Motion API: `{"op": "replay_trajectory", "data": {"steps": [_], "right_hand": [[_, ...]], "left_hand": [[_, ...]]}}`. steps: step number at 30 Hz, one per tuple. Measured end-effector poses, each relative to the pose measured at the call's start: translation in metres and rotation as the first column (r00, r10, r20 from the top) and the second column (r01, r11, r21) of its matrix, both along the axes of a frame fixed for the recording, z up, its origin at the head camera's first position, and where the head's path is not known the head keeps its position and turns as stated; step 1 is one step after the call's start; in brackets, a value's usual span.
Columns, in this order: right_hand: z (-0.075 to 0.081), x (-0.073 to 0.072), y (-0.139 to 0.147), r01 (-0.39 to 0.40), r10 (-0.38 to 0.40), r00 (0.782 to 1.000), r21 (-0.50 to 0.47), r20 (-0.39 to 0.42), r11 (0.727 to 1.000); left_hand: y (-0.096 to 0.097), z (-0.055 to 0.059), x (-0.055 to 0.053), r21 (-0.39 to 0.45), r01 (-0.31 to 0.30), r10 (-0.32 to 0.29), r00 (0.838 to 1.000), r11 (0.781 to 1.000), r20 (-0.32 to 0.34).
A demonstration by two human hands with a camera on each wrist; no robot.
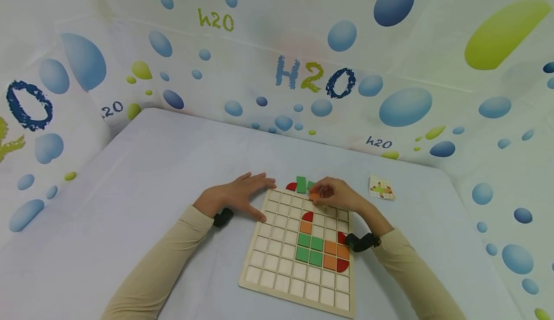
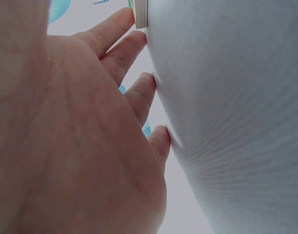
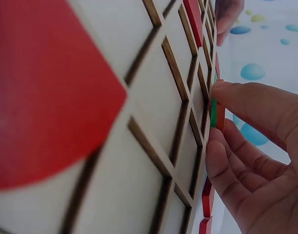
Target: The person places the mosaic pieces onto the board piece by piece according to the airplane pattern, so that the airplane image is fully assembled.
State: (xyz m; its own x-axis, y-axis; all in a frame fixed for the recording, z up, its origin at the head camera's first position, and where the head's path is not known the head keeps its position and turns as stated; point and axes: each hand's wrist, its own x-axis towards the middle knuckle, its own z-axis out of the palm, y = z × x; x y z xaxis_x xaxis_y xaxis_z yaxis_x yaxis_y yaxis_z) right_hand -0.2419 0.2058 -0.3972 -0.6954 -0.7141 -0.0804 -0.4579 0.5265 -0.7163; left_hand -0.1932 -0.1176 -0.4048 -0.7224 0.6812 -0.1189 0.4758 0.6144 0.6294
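A wooden grid board lies at a slant on the table. My left hand rests by its left edge with fingers spread, the thumb at the rim. Over the far edge, my right hand pinches a small orange tile. The right wrist view shows this orange tile on edge between thumb and fingers, a green piece right beside it. Set in the board are a block of green squares, several orange squares and red rounded pieces.
Just past the board's far edge lie a red piece, a green tile and another green one partly behind the right hand. A small pattern card lies to the right. A patterned sheet hangs behind the white table.
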Motion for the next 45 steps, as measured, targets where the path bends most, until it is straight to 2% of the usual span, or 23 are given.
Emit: {"op": "replay_trajectory", "data": {"steps": [4,19,25,31,41,45], "right_hand": [[-0.001,0.004,0.002,-0.009,0.009,1.000,-0.018,0.013,1.000],[-0.003,0.020,0.011,-0.080,0.075,0.996,-0.095,-0.056,0.992],[-0.002,0.026,0.012,-0.084,0.082,0.996,-0.083,-0.028,0.993],[-0.002,0.033,0.013,-0.093,0.095,0.995,-0.124,0.016,0.988],[-0.002,0.044,0.013,-0.155,0.156,0.988,-0.139,0.001,0.978],[-0.003,0.048,0.012,-0.149,0.152,0.988,-0.145,0.007,0.978]], "left_hand": [[0.000,0.001,0.001,0.006,-0.009,0.009,1.000,1.000,0.004],[0.001,0.000,0.001,-0.003,-0.010,0.010,1.000,1.000,0.003],[0.001,0.001,0.001,-0.002,-0.015,0.015,1.000,1.000,0.014],[0.001,0.002,0.002,-0.003,-0.012,0.012,1.000,1.000,0.010],[0.001,0.000,0.001,0.003,-0.008,0.008,1.000,1.000,0.011],[0.000,0.001,0.002,0.014,-0.008,0.008,1.000,1.000,0.012]]}}
